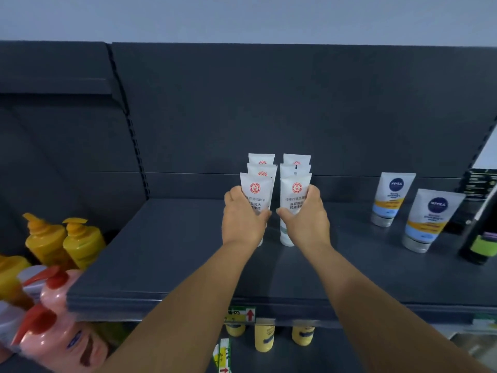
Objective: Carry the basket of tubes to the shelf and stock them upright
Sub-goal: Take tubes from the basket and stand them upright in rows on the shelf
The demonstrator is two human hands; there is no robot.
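At the lower left of the frame stand pump bottles: two yellow ones [64,242] with orange pumps, and nearer the camera pink ones [63,327] with red pumps, partly blurred. Rightward, the dark grey shelf [166,267] fills the middle of the frame, its front edge running across the lower third. In the centre, two rows of white tubes stand upright, cap down, three deep. The left hand [243,220] grips the front tube of the left row [257,196], fingers curled round its left side and thumb across its front. Just beside it, the right hand [306,220] grips the front tube of the right row [295,196] in mirror fashion, thumb at the tube's lower left, fingers wrapped at its right edge. The two tubes are close but apart. Farther right stand two Nivea tubes [391,199], cap down, the nearer one [430,219] lower in the frame. At the far right edge is a dark bottle with a green label [481,244]. No basket shows.
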